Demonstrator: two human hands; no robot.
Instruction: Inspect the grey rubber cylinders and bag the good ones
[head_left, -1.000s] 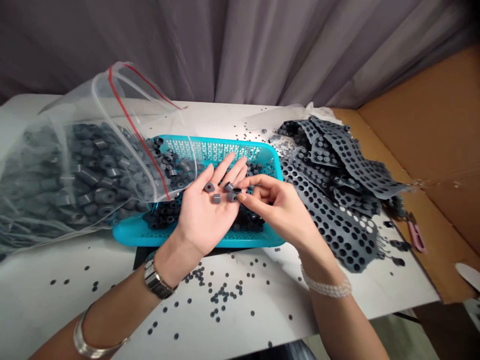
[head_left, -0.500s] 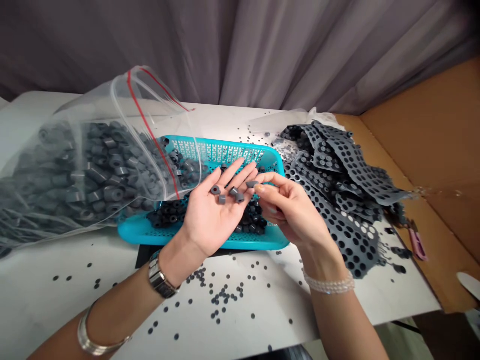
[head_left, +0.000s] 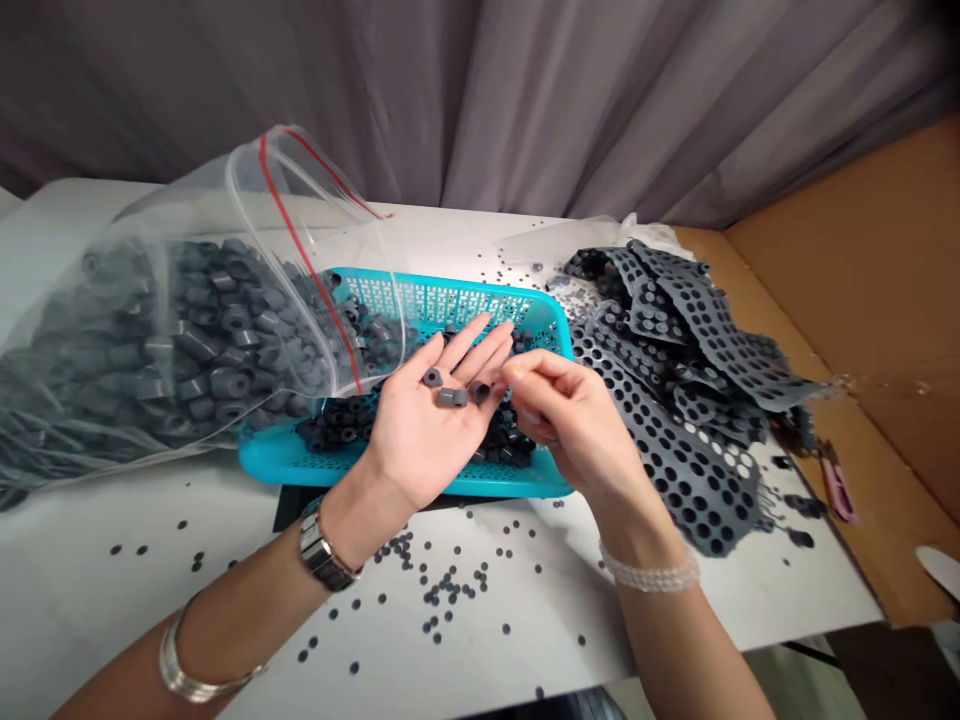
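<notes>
My left hand (head_left: 431, 430) is palm up and open, fingers stretched out, above a turquoise basket (head_left: 300, 465). A few small grey rubber sleeves with holes lie loose on it: one sleeve (head_left: 432, 377) near the thumb, another (head_left: 452, 398) mid-palm, and a third (head_left: 480, 392) towards the finger bases. Close to the left fingers, my right hand (head_left: 562, 410) is closed in a thumb-and-finger pinch. Whatever the pinch holds, if anything, is hidden. More dark sleeves (head_left: 506, 440) lie in the basket below.
A clear zip bag (head_left: 202, 340) full of grey sleeves leans over the basket's left side. Perforated grey rubber sheets (head_left: 690, 490) are heaped on the right, near pink-handled scissors (head_left: 836, 485) and a cardboard panel (head_left: 862, 260). Small dark discs (head_left: 450, 590) dot the white table (head_left: 225, 600).
The grey piece that showed between my right fingertips is out of sight there. Sleeves on my left palm have shifted and sit differently. My right hand has moved only slightly.
</notes>
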